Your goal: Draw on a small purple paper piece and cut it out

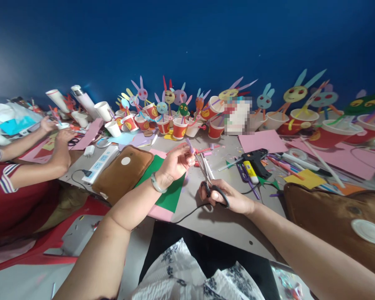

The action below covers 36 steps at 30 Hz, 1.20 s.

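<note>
My left hand [176, 161] pinches a small strip of purple paper [190, 146], raised above the table. Black-handled scissors [206, 175] are in my right hand [226, 198], fingers through the loops. Their blades are spread and point up toward the purple strip; whether they touch it I cannot tell. Beneath my left wrist lies a green paper sheet [165, 196] over a pink one. A black glue gun [256, 162] and a yellow glue stick [251, 172] rest to the right of the scissors.
Paper cups with rabbit faces [179, 127] line the wall. A brown cushion-like pad [123, 173] and a white power strip [100, 164] lie left, another brown pad [337, 221] right. A co-worker's hands [65, 135] work at far left. A black cord [190, 213] crosses the front edge.
</note>
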Each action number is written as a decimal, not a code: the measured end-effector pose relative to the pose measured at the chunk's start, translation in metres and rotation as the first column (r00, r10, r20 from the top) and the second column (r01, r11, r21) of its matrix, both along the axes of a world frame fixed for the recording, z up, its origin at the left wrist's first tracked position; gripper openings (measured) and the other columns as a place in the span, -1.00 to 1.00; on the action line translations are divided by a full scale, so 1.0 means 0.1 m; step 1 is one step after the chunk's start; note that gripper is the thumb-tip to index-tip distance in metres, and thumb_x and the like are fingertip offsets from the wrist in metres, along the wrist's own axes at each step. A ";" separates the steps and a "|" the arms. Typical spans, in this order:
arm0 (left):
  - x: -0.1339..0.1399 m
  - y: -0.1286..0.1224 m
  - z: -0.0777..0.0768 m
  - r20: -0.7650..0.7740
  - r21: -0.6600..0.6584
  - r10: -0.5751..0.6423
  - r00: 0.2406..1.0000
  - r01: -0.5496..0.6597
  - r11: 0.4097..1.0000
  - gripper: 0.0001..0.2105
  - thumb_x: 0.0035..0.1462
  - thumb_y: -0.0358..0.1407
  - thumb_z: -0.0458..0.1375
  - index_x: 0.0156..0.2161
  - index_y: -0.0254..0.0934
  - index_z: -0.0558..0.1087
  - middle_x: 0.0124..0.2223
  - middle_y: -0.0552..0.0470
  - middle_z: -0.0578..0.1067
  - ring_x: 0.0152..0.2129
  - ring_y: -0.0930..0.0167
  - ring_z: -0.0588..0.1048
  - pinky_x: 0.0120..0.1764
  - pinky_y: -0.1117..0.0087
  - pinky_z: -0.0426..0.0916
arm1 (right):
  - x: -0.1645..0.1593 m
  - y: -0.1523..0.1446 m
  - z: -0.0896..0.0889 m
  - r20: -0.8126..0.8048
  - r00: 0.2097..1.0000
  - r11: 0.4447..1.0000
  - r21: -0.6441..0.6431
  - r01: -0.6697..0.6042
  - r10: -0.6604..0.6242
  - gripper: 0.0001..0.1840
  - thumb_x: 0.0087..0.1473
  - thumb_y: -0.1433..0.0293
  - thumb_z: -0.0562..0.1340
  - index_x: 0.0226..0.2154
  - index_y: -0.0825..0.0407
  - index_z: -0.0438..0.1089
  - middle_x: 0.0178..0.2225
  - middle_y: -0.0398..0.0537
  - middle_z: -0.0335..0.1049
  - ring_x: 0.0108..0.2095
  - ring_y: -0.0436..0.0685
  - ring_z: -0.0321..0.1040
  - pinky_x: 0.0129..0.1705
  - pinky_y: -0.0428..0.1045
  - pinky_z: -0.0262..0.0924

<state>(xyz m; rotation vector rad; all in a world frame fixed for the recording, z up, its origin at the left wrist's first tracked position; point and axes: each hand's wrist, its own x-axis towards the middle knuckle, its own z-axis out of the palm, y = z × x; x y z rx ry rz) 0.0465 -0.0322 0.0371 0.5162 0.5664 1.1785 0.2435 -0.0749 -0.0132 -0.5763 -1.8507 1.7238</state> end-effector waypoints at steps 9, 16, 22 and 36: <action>0.00 0.00 -0.01 0.010 0.025 -0.008 1.000 0.007 1.000 -0.87 0.14 -0.46 0.15 -0.45 -0.38 0.40 -0.47 0.04 0.45 -0.66 0.61 0.28 -0.54 0.53 0.17 | 0.00 0.00 0.00 -0.012 1.000 1.000 -0.013 -0.008 0.008 -0.34 0.03 -0.21 0.24 -0.47 0.11 0.35 -0.49 -0.03 0.34 -0.43 0.06 0.28 -0.46 -0.07 0.13; 0.00 0.00 -0.02 0.003 0.013 -0.009 1.000 0.009 1.000 -0.87 0.13 -0.44 0.17 -0.45 -0.37 0.41 -0.46 0.04 0.44 -0.66 0.61 0.28 -0.54 0.53 0.17 | 0.00 -0.01 0.03 0.003 1.000 1.000 -0.020 -0.015 0.015 -0.32 0.04 -0.22 0.22 -0.43 0.12 0.37 -0.54 -0.07 0.33 -0.52 0.01 0.21 -0.51 -0.08 0.08; 0.00 0.01 -0.02 0.006 0.024 -0.013 1.000 0.013 1.000 -0.87 0.13 -0.45 0.17 -0.45 -0.38 0.42 -0.46 0.04 0.45 -0.66 0.61 0.27 -0.55 0.53 0.16 | 0.01 -0.01 0.04 0.018 1.000 1.000 -0.011 -0.008 0.008 -0.29 0.03 -0.24 0.22 -0.42 0.14 0.38 -0.55 -0.07 0.32 -0.53 0.01 0.21 -0.51 -0.08 0.07; 0.00 -0.01 -0.01 0.016 0.011 -0.007 1.000 0.007 1.000 -0.86 0.13 -0.46 0.16 -0.46 -0.38 0.41 -0.45 0.03 0.45 -0.66 0.61 0.27 -0.55 0.53 0.17 | 0.00 -0.01 0.04 0.003 1.000 1.000 -0.010 -0.015 0.015 -0.31 0.03 -0.23 0.22 -0.43 0.13 0.37 -0.55 -0.07 0.33 -0.53 0.00 0.21 -0.52 -0.09 0.06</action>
